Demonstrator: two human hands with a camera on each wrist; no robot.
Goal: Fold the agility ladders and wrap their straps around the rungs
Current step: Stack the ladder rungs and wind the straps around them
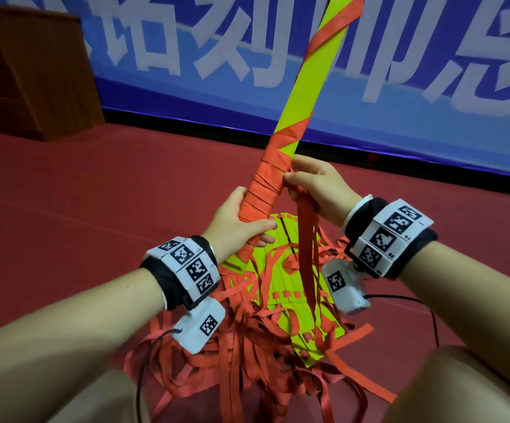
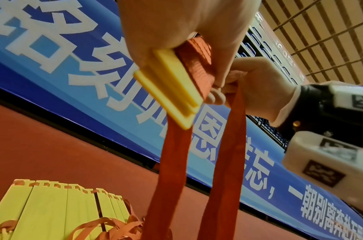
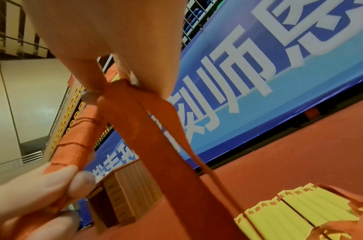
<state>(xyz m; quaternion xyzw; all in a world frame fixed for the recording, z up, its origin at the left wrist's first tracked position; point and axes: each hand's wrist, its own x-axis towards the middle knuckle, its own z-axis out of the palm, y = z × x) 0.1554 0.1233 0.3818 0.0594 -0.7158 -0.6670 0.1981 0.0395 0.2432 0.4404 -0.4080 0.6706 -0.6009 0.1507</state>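
A stacked bundle of yellow-green rungs stands tilted up and to the right, with orange strap wound thickly round its lower part and spiralled higher up. My left hand grips the bundle's lower end. My right hand pinches the strap at the bundle's right edge; its loose lengths hang down to the floor. Beneath the hands lies a second ladder, its yellow-green rungs side by side in a heap of loose orange straps.
The floor is red carpet. A blue banner with white characters runs along the far edge. A wooden cabinet stands at the back left. My knees frame the strap heap at the bottom.
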